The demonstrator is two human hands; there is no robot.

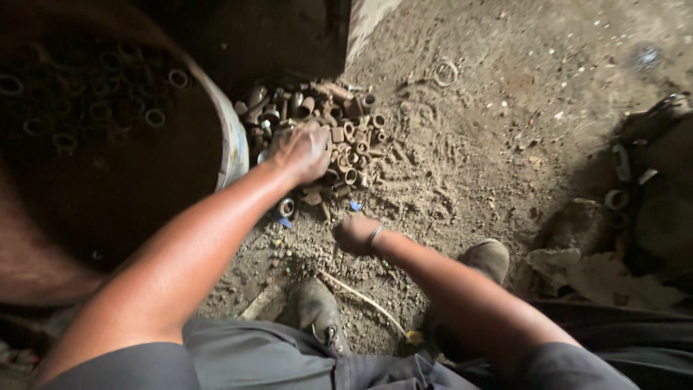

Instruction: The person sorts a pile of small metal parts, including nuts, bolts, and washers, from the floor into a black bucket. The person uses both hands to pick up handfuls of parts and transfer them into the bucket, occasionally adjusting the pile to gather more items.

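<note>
Fingers of left hand (303,149) curl into pile of metal rings (346,133).

Dull, rusty metal pipe fittings (325,137) (matt, gritty) on rough sandy ground (469,144); worn, dusty leather boots (315,307).

A heap of short rusty metal pipe pieces and rings (339,130) lies on the sandy ground just beside a dark round drum, tumbled in all directions.
</note>
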